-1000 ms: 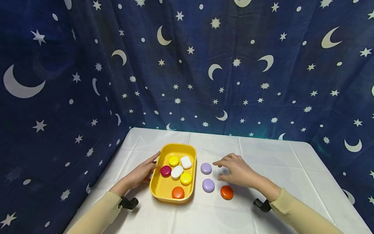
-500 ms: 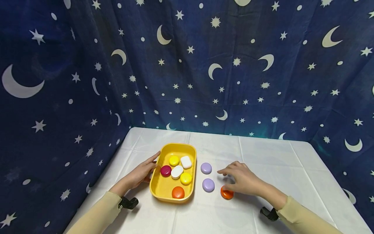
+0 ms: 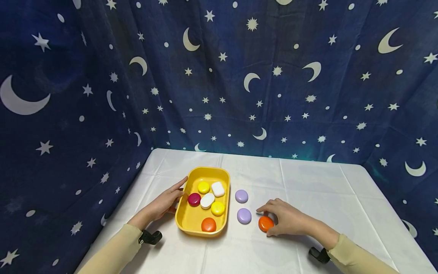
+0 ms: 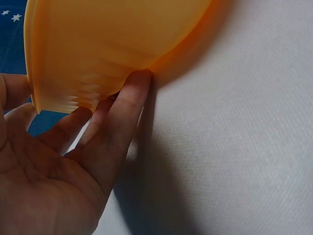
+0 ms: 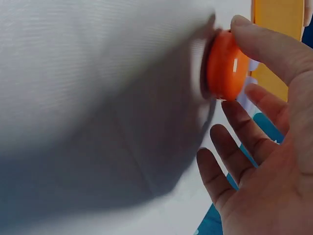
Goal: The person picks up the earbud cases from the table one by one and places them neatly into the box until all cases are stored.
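Observation:
My left hand rests its fingers against the outer left wall of a yellow tray. In the left wrist view, the fingertips touch the tray's underside and side. My right hand is around a glossy orange disc on the table, thumb at its near edge and fingers on its far side. A slim gap shows between index finger and disc in the head view. In the right wrist view, the thumb tip is right at the disc's edge. Two lilac discs lie between tray and right hand.
Inside the tray are two yellow discs, a dark red one, an orange one, a white oval piece and a white squarish piece. A white cloth covers the table. A blue star-and-moon curtain stands behind.
My right hand has moved toward me and slightly right, from beside the lilac discs down to the orange disc. The left hand and the tray stay put.

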`<state>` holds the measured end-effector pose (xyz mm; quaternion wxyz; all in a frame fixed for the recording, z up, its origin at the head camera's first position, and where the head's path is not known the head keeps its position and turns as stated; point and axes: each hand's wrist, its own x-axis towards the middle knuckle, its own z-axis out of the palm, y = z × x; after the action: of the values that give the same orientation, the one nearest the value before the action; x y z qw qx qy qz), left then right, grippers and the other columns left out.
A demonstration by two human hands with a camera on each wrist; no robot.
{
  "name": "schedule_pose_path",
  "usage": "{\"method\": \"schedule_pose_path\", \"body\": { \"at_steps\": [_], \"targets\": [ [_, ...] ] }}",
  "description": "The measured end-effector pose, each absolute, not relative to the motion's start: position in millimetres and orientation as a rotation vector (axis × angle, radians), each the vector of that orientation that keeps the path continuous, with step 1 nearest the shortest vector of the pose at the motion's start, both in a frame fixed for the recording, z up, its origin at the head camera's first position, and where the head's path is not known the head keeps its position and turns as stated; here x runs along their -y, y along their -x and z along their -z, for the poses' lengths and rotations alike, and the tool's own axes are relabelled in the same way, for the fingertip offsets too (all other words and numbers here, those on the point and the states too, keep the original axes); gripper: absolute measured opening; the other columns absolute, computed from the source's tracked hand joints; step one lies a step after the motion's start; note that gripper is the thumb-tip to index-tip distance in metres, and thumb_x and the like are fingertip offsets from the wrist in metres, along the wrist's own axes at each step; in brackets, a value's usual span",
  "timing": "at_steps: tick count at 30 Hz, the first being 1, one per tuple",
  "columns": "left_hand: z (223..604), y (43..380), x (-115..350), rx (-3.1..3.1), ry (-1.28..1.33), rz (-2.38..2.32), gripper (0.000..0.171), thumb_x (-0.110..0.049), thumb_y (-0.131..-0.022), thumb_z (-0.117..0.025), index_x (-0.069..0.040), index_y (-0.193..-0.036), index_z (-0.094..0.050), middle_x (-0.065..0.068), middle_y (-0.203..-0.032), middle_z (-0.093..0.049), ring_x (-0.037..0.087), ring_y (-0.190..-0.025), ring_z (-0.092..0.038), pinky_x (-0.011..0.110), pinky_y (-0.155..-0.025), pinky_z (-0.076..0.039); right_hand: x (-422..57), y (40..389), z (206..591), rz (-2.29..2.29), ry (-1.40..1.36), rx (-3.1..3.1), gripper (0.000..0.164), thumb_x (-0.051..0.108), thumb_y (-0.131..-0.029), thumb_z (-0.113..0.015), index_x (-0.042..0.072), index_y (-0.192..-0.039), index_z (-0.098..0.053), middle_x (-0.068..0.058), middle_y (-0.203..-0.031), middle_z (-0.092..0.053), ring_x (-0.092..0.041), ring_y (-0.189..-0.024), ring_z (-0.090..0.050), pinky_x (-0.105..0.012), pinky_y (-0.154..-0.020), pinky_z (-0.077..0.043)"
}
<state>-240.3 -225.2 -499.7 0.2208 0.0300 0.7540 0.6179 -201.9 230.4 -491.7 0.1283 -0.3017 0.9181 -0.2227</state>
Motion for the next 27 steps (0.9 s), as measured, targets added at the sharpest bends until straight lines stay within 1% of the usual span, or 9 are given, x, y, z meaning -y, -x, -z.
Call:
{"method": "schedule_pose_path", "body": {
  "at_steps": [2, 8, 16, 22, 27],
  "targets": [
    [499.4, 240.1, 225.3, -2.085, -0.084, -1.708, 0.063, -0.024, -0.106, -0.046, -0.032, -0.164, -0.024, 0.026, -0.152, -0.041, 0.031, -0.102, -0.068, 0.048, -0.078, -0.061, -231.6, 201.2, 493.9, 0.661, 0.881, -2.656, 0.064, 0.043, -0.073, -0.090, 0.026, -0.131, -0.067, 0.016, -0.112, -0.059, -0.012, -0.098, -0.050, -0.029, -0.081, -0.048],
    [499.3, 240.3, 225.2, -2.088, -0.078, -1.705, 0.063, -0.025, -0.106, -0.046, -0.032, -0.164, -0.024, 0.025, -0.148, -0.044, 0.031, -0.102, -0.067, 0.048, -0.078, -0.061, -233.3, 200.1, 496.6, 0.667, 0.901, -2.669, 0.061, 0.039, -0.073, -0.090, 0.029, -0.128, -0.067, 0.018, -0.112, -0.059, -0.012, -0.101, -0.050, -0.030, -0.083, -0.048],
    [499.9, 240.9, 225.7, -2.081, -0.082, -1.702, 0.063, -0.025, -0.106, -0.046, -0.032, -0.164, -0.023, 0.026, -0.151, -0.043, 0.031, -0.103, -0.068, 0.048, -0.078, -0.061, -235.9, 200.6, 499.6, 0.688, 0.886, -2.638, 0.057, 0.036, -0.073, -0.090, 0.037, -0.125, -0.066, 0.021, -0.111, -0.058, -0.013, -0.102, -0.048, -0.031, -0.082, -0.046],
    [499.5, 240.6, 225.6, -2.089, -0.087, -1.698, 0.063, -0.026, -0.106, -0.046, -0.033, -0.164, -0.023, 0.025, -0.150, -0.043, 0.031, -0.102, -0.067, 0.048, -0.078, -0.061, -240.4, 202.8, 502.6, 0.733, 0.910, -2.620, 0.058, 0.025, -0.073, -0.089, 0.037, -0.126, -0.067, 0.021, -0.112, -0.059, -0.014, -0.102, -0.047, -0.029, -0.080, -0.043],
    [499.6, 240.2, 225.6, -2.084, -0.096, -1.698, 0.062, -0.024, -0.107, -0.045, -0.033, -0.165, -0.022, 0.026, -0.152, -0.042, 0.031, -0.105, -0.067, 0.048, -0.078, -0.061, -242.5, 205.6, 502.9, 0.777, 0.885, -2.571, 0.059, 0.024, -0.074, -0.089, 0.037, -0.127, -0.068, 0.021, -0.110, -0.059, -0.014, -0.099, -0.047, -0.027, -0.077, -0.042]
  ]
}}
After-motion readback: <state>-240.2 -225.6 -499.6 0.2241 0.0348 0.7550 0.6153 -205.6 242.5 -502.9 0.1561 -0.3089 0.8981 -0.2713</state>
